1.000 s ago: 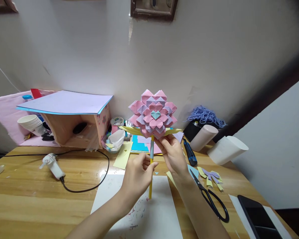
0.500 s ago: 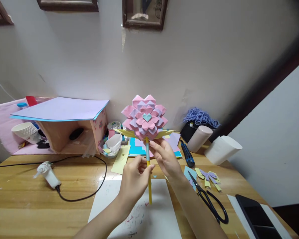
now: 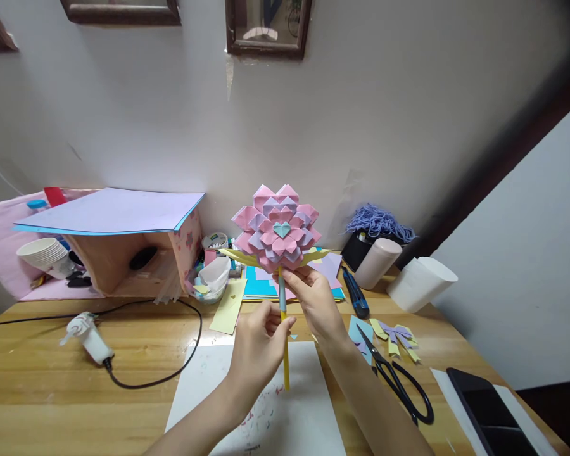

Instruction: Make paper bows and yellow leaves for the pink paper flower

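A pink and lilac folded paper flower [image 3: 276,230] with a small blue heart at its centre stands upright on a thin yellow and blue stem [image 3: 284,342]. Yellow paper leaves [image 3: 240,256] spread out under the bloom. My left hand [image 3: 259,345] is closed round the stem halfway down. My right hand [image 3: 313,299] pinches the flower's underside where the stem meets it. Both hands hold it above a white sheet [image 3: 209,380] on the wooden table.
Black scissors [image 3: 399,383] and paper scraps [image 3: 394,335] lie to the right, with a blue craft knife [image 3: 355,294], two white rolls [image 3: 420,284] and a dark phone [image 3: 484,411]. A corded glue gun [image 3: 88,334], a pink box [image 3: 123,253] and paper cups [image 3: 45,250] sit left.
The view has tilted up slightly. The flower and both hands sit a little lower and further left in the picture, with the grips unchanged.
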`<state>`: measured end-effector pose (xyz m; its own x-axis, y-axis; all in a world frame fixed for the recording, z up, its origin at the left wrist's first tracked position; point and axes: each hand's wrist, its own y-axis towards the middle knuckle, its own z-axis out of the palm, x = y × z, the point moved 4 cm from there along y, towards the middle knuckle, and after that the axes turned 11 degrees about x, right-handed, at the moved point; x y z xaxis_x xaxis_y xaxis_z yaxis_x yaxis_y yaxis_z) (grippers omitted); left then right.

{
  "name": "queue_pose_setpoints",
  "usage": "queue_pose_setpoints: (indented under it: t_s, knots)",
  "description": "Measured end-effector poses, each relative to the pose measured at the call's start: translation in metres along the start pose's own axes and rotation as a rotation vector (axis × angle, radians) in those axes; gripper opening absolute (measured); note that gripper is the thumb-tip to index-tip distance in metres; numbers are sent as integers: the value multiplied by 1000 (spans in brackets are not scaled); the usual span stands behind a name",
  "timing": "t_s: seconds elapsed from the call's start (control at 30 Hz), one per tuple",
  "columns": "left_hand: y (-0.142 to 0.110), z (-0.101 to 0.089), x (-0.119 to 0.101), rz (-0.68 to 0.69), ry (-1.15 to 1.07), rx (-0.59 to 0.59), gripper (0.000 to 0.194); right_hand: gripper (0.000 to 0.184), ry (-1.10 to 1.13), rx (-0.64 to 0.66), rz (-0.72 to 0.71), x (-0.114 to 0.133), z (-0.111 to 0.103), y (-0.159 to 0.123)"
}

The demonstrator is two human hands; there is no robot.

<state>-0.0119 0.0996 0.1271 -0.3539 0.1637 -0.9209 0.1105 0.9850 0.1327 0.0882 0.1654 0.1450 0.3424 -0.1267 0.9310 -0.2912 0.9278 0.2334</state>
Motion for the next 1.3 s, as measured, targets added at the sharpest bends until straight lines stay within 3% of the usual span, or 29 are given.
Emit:
queue_pose_setpoints:
  t_s: [0.43, 0.73, 0.97, 1.0, 1.17, 1.3]
  knots:
    - [0, 2, -3, -30, -124, 46, 12, 30, -157, 93, 27, 9, -5, 5]
    - [-2, 4, -5, -29, -111, 47, 16, 31, -125, 41, 8, 8, -5, 2]
    - [8, -8, -1, -23, -86, 176, 22, 33, -233, 24, 118, 3, -12, 3]
    - [11, -15, 0, -24, -133, 152, 25, 34, -242, 26, 131, 2, -12, 3]
    - [23, -60, 8, 0, -404, -179, 39, 32, -171, 90, 132, 0, -3, 3]
    - [23, -75, 6, 44, -448, -199, 36, 31, -120, 136, 157, -4, 5, 1]
